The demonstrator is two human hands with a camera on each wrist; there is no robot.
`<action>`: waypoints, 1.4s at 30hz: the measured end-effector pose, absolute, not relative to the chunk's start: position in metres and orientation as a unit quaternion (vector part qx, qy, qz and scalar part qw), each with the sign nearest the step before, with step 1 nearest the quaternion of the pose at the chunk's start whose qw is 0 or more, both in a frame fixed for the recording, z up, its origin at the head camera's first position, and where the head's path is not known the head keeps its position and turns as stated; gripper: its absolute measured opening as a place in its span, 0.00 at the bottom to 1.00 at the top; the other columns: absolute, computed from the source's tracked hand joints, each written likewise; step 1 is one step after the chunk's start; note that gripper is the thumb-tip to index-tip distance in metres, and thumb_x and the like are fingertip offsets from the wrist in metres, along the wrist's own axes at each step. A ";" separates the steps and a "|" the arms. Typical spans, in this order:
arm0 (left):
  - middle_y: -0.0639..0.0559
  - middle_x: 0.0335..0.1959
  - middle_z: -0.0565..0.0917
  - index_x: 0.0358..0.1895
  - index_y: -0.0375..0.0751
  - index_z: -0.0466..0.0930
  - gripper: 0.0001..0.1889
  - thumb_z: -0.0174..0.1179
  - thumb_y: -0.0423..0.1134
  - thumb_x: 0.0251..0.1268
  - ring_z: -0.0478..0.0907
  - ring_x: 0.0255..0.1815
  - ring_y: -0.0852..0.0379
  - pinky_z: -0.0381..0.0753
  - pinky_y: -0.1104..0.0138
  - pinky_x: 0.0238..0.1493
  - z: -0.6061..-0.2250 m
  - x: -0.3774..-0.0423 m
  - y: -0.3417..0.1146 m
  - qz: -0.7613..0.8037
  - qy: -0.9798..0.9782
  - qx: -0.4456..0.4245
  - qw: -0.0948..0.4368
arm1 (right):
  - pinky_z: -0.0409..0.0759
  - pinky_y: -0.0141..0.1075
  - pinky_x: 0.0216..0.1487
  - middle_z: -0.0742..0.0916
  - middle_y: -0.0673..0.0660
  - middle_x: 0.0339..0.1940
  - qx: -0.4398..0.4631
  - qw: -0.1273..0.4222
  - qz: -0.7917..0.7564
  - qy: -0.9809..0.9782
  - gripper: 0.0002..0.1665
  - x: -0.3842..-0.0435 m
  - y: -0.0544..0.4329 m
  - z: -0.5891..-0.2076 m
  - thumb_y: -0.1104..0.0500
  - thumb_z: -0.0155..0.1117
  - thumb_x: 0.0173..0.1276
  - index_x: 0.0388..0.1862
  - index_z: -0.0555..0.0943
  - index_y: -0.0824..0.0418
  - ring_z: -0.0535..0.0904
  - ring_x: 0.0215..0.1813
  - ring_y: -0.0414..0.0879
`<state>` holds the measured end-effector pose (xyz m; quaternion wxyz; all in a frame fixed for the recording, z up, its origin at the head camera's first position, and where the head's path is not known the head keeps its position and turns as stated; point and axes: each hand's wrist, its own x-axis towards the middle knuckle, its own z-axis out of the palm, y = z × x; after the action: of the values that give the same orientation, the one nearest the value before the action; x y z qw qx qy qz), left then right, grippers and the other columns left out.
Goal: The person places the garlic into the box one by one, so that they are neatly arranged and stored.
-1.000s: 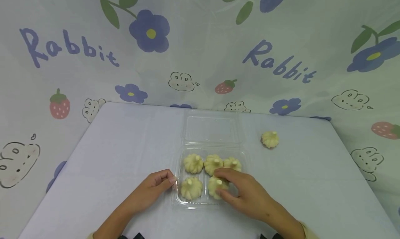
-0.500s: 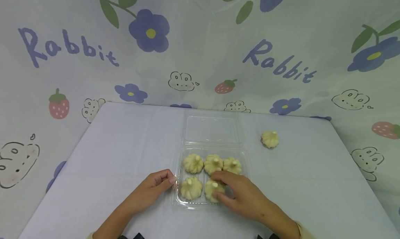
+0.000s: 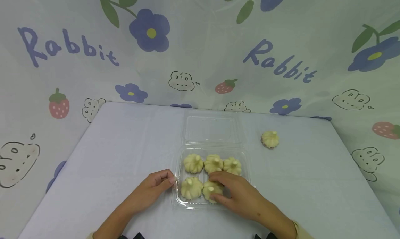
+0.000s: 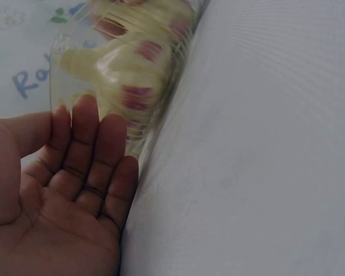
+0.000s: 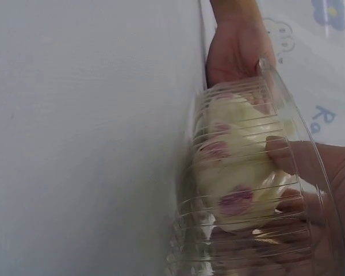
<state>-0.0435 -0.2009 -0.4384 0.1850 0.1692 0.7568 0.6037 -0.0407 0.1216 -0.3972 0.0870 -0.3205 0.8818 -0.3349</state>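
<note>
A clear plastic clamshell box (image 3: 184,205) lies with its lid folded back, holding several pale garlic bulbs in two rows. My left hand (image 3: 157,185) pinches the box's left rim between thumb and fingers, as the left wrist view (image 4: 75,178) also shows. Inside the box, my right hand (image 3: 239,195) grips a garlic bulb (image 3: 211,190) in the front row, thumb on the near side and fingers on the far side. That bulb sits right beside the front-left bulb (image 3: 191,188). Through the clear wall, the right wrist view shows purple marks on the held bulb (image 5: 236,201).
One more garlic bulb (image 3: 270,139) sits on the white tabletop (image 3: 300,169), right of the box. The lid (image 3: 214,128) extends toward the back edge. Behind the table hangs a printed curtain (image 3: 200,51). Three bulbs, including the back-left one (image 3: 193,163), fill the back row.
My right hand has slid the gripped garlic bulb leftward and slightly toward me inside the box, up to the front-left bulb. The left hand has stayed on the rim.
</note>
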 end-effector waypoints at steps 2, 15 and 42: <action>0.46 0.34 0.77 0.39 0.43 0.79 0.12 0.53 0.42 0.84 0.73 0.40 0.55 0.72 0.65 0.42 -0.438 -0.043 -0.201 0.602 0.758 0.169 0.184 | 0.75 0.43 0.68 0.85 0.49 0.64 -0.320 0.087 -0.337 0.881 0.27 -0.041 0.121 -0.398 0.50 0.76 0.70 0.64 0.81 0.56 0.78 0.69 0.43; 0.43 0.34 0.77 0.38 0.45 0.80 0.13 0.52 0.45 0.85 0.72 0.39 0.55 0.73 0.65 0.42 -0.443 -0.042 -0.202 0.597 0.763 0.163 0.187 | 0.78 0.39 0.63 0.81 0.43 0.60 -0.310 0.057 -0.326 0.891 0.23 -0.040 0.121 -0.398 0.50 0.80 0.65 0.56 0.85 0.50 0.78 0.62 0.38; 0.45 0.35 0.78 0.38 0.43 0.79 0.13 0.52 0.43 0.85 0.73 0.40 0.53 0.72 0.65 0.42 -0.440 -0.043 -0.201 0.596 0.763 0.171 0.180 | 0.80 0.35 0.56 0.81 0.41 0.54 -0.303 0.021 -0.326 0.895 0.20 -0.041 0.120 -0.401 0.53 0.80 0.65 0.52 0.81 0.53 0.79 0.54 0.37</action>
<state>-0.0432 -0.2009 -0.4396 0.1799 0.1709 0.7634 0.5963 -0.0408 0.1204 -0.4009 0.0209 -0.3033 0.8952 -0.3257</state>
